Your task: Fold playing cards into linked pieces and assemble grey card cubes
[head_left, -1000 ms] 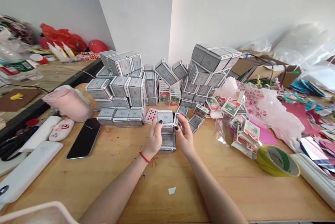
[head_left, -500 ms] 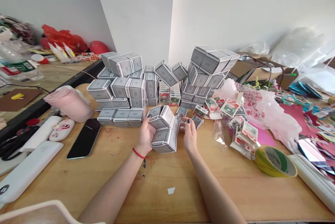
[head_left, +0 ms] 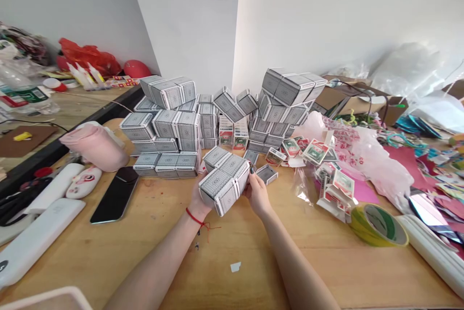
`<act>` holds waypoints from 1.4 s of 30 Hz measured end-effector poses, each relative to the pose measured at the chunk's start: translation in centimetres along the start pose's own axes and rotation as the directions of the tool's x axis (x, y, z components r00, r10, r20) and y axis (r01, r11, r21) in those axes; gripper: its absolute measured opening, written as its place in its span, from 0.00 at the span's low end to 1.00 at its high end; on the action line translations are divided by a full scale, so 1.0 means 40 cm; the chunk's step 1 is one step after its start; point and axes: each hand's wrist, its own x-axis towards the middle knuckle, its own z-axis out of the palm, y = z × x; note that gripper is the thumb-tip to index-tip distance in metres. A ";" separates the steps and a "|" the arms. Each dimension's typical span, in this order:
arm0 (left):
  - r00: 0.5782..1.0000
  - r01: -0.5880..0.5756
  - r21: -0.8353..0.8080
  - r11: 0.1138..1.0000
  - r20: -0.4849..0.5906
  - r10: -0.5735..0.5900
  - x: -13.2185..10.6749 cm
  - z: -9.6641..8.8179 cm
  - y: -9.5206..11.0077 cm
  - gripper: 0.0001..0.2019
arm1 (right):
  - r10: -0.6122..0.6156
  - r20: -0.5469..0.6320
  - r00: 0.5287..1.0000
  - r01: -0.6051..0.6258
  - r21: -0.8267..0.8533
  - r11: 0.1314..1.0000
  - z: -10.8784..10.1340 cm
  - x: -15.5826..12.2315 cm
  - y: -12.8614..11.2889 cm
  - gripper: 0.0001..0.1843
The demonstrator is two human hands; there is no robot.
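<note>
A block of joined boxes folded from playing cards [head_left: 225, 179], with grey patterned backs outward, is held above the table's middle. My left hand [head_left: 200, 199] supports it from the left and below, its fingers mostly hidden behind the block. At the block's right side, my right hand [head_left: 258, 194] has its fingers closed against the edge; its fingertips are partly hidden. Just beyond my right hand lies a shallow folded-card tray [head_left: 267, 173]. Similar card blocks stand stacked at the back left [head_left: 177, 126] and back right [head_left: 282, 107], apart from the held one.
Red-and-green card boxes [head_left: 316, 151] lie at the right, near crumpled plastic bags [head_left: 377, 160] and a yellow tape roll [head_left: 377, 225]. On the left are a black phone [head_left: 114, 196], a pink rolled cloth [head_left: 96, 145] and white devices [head_left: 43, 240]. A paper scrap [head_left: 235, 267] lies in front.
The held block has been turned and tilted, so a different side faces me. My right hand has moved left from beside the loose card pieces onto the block's right edge.
</note>
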 end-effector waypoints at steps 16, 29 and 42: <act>0.952 -0.232 0.050 0.972 -0.193 0.237 0.040 -0.022 -0.049 0.11 | -0.149 -0.033 0.988 0.150 0.046 0.988 -0.006 -0.014 -0.051 0.19; 0.678 -0.618 0.786 0.018 0.521 0.519 -0.030 -0.017 -0.045 0.26 | -0.236 -0.152 0.960 0.227 -0.071 0.971 0.005 -0.012 -0.046 0.13; 0.535 -0.722 0.679 -0.136 0.672 0.512 -0.045 -0.010 -0.043 0.18 | -0.334 0.010 0.943 0.321 -0.298 0.899 0.033 -0.047 -0.018 0.10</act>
